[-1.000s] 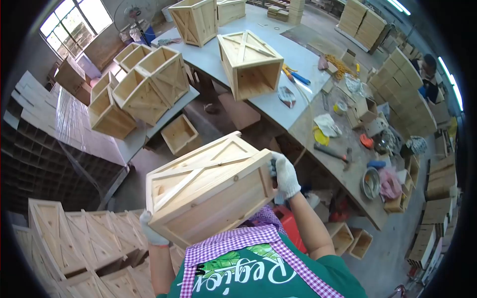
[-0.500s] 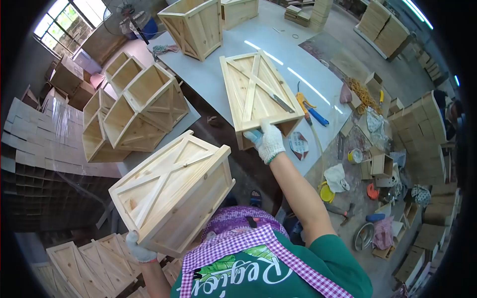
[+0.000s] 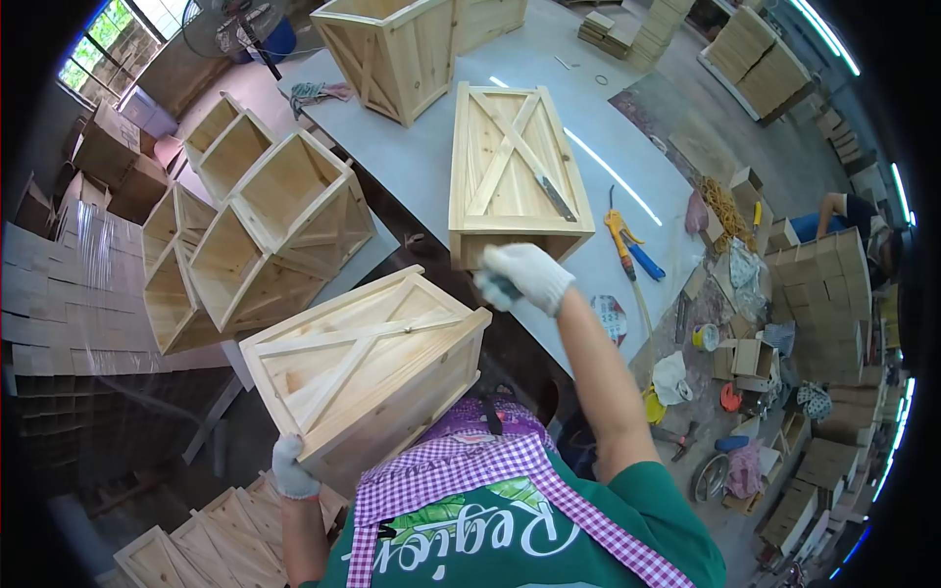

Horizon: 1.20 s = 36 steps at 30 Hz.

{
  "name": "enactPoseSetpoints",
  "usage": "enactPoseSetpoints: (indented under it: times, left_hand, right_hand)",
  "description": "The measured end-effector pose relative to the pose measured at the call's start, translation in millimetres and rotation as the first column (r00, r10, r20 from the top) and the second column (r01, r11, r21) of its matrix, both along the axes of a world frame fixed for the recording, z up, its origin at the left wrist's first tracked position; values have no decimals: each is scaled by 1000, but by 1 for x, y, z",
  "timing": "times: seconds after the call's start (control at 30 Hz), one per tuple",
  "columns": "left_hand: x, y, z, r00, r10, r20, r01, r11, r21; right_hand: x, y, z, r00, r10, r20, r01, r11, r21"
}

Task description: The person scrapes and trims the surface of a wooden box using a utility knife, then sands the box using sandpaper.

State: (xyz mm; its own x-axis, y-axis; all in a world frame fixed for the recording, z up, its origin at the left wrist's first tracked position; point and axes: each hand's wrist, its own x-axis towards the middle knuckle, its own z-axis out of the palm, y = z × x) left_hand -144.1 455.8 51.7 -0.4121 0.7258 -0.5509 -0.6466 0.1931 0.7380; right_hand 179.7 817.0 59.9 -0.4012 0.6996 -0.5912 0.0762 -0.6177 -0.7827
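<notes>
My left hand (image 3: 292, 468), in a white knitted glove, grips the lower left corner of a pale wooden crate (image 3: 363, 358). That crate is tilted in front of my body, its X-braced side facing up. My gloved right hand (image 3: 529, 277) is at the near end of a second wooden crate (image 3: 490, 167), which lies on the table. Its thumb is apart from its bent, slightly blurred bluish fingertips, and nothing shows in it. Whether it touches that crate I cannot tell. A flat narrow blade-like tool (image 3: 556, 199) lies on the second crate's top side.
Stacked open crates (image 3: 284, 216) stand at left, another crate (image 3: 392, 59) at the table's far end. An orange-and-blue air gun (image 3: 622, 235) with a hose lies on the white table (image 3: 598, 127). More crates (image 3: 216, 534) are at lower left. Another person (image 3: 853, 216) is at far right.
My right hand has drawn off the second crate's near edge, and that crate now sits straighter on the table. The crate in my left hand has shifted slightly right in view.
</notes>
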Motion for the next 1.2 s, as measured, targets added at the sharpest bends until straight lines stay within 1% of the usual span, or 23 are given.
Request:
enactPoseSetpoints:
  times: [0.03,0.07,0.1,0.13,0.17,0.23,0.27,0.33,0.4,0.47,0.5,0.6,0.63,0.73,0.77,0.87,0.9,1.0,1.03,1.13,1.17,1.2]
  left_hand:
    - [-2,7,1,1000,2,8,-2,1000,-4]
    - [-1,17,6,1000,-15,17,15,1000,15]
    - [-1,28,12,999,-29,24,29,999,32]
    - [-1,36,15,999,-42,30,40,998,43]
    - [-2,41,15,999,-29,35,29,999,14]
    - [-5,45,12,986,-97,137,100,995,-11]
    - [-5,42,9,989,-75,130,81,996,-42]
    - [0,46,2,992,-107,73,108,994,-4]
    - [9,57,15,995,-72,74,73,997,-12]
    - [26,54,27,995,-29,95,32,999,-35]
    - [33,51,30,995,-21,93,26,998,-53]
    - [55,52,39,993,64,97,-60,997,-42]
    - [62,46,40,993,76,92,-71,996,-53]
    - [77,33,45,992,98,75,-91,991,-98]
    - [83,28,45,992,101,73,-93,991,-99]
    - [99,15,42,993,106,50,-99,987,-127]
    - [104,15,43,994,93,48,-87,988,-125]
    - [125,19,49,996,82,37,-78,991,-108]
    - [130,22,51,996,78,39,-74,992,-99]
    - [147,26,58,998,64,19,-62,994,-90]
    - [149,23,57,997,74,17,-72,993,-90]
    - [151,19,55,997,74,11,-73,993,-92]
  right_hand:
    - [8,0,28,864,290,412,-340,939,52]
    - [25,8,12,774,65,630,-398,823,404]
    - [37,18,5,668,-225,709,-506,562,654]
    - [51,34,2,640,-357,680,-458,534,711]
    - [56,50,11,604,-474,641,-414,501,760]
    - [62,85,4,400,-476,783,-616,493,614]
    - [61,95,0,416,-445,793,-619,500,605]
    - [58,114,2,196,-325,925,-781,518,348]
    - [53,126,16,242,-284,928,-784,505,359]
    - [58,122,10,304,-195,932,-783,507,361]
    - [61,118,2,308,-177,935,-785,508,354]
    - [63,122,-7,360,-240,902,-748,504,432]
    - [62,121,-13,367,-225,903,-751,501,430]
    - [62,118,-24,345,-347,872,-747,462,479]
    - [62,117,-26,347,-345,872,-747,461,479]
    - [62,110,-36,438,-437,785,-701,380,603]
    - [63,108,-39,435,-444,784,-695,388,605]
    - [61,105,-43,479,-525,704,-675,292,678]
    - [61,105,-42,476,-533,699,-675,289,679]
    - [59,106,-40,424,-527,736,-772,214,598]
    - [59,106,-40,431,-523,736,-774,206,599]
    - [59,106,-40,443,-529,724,-785,162,598]
